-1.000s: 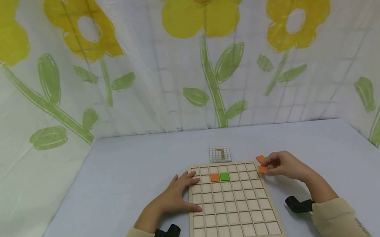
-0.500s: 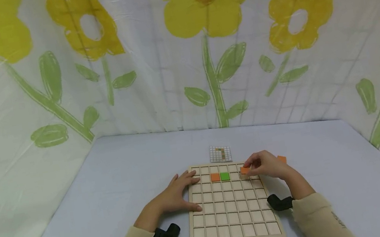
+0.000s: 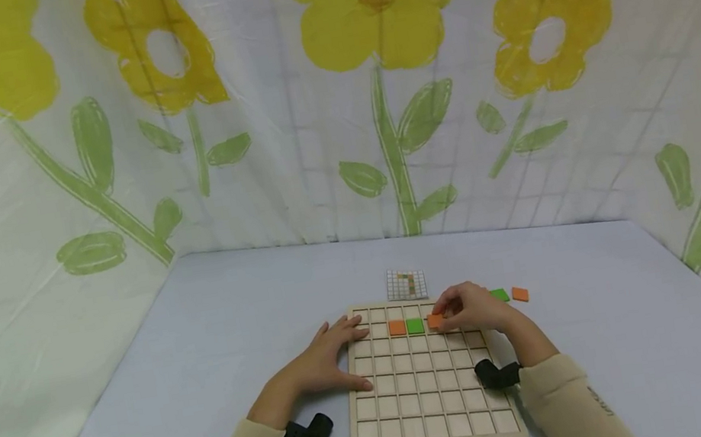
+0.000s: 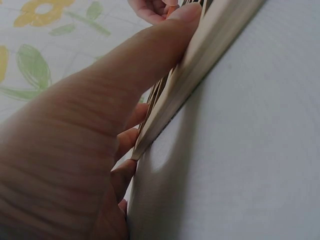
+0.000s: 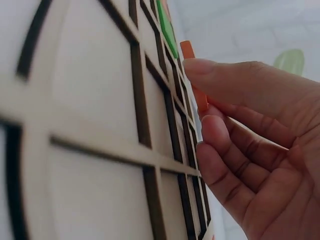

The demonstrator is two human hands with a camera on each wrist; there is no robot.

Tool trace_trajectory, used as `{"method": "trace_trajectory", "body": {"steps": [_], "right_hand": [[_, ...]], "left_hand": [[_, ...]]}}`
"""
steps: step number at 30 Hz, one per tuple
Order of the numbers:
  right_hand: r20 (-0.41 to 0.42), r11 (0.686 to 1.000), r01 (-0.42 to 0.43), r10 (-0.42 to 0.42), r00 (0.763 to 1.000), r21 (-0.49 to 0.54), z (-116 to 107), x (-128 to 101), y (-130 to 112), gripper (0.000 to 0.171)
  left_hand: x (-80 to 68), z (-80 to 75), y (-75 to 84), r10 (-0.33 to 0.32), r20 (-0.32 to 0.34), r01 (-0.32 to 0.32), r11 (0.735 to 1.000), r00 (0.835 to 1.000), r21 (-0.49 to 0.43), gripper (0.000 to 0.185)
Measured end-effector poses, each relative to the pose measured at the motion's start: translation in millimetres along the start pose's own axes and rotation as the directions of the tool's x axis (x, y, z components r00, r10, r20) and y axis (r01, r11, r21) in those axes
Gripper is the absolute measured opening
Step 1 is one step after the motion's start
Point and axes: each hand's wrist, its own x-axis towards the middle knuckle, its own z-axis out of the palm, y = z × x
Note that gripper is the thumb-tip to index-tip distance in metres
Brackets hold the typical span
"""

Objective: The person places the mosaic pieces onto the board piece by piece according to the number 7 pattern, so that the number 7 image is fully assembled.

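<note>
Right hand (image 3: 473,308): pinches an orange tile (image 3: 435,321) over the wooden grid board (image 3: 433,409), second row from the far edge, just right of the green tile (image 3: 415,326).
Left hand (image 3: 329,361): fingers spread, resting on the board's left edge.
Orange tile in board (image 3: 397,327): touching the green tile's left side.

On the wooden grid board (image 3: 428,383), every cell nearer than the tile row lies bare; the left hand (image 3: 326,362) blocks its left edge, the right hand (image 3: 473,310) its far-right corner.

Head overview; wrist close-ups sharing board (image 3: 427,376)
</note>
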Motion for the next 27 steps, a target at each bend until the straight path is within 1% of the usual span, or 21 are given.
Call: {"method": "trace_trajectory", "body": {"steps": [5,9,15,27], "right_hand": [[0.021,0.999,0.022,-0.023,1.0,0.038,3.7,-0.1,0.2,0.025],[0.026,0.998,0.04,-0.041,0.999,0.042,6.5,0.5,-0.2,0.025],[0.025,0.998,0.043,-0.044,0.999,0.038,6.5,1.1,-3.1,0.025],[0.031,0.998,0.03,-0.032,0.999,0.051,5.7,0.0,-0.9,0.026]], "left_hand": [[0.1,2.0,-1.0,-0.013,0.004,0.013,1.0,1.0,0.009,0.087],[0.2,2.0,-1.2,-0.015,0.002,0.015,1.0,1.0,0.011,0.087],[0.6,0.5,-0.7,-0.023,-0.002,0.023,1.0,1.0,0.019,0.087],[0.4,-0.5,-0.1,-0.005,0.002,0.005,1.0,1.0,0.02,0.086]]}}
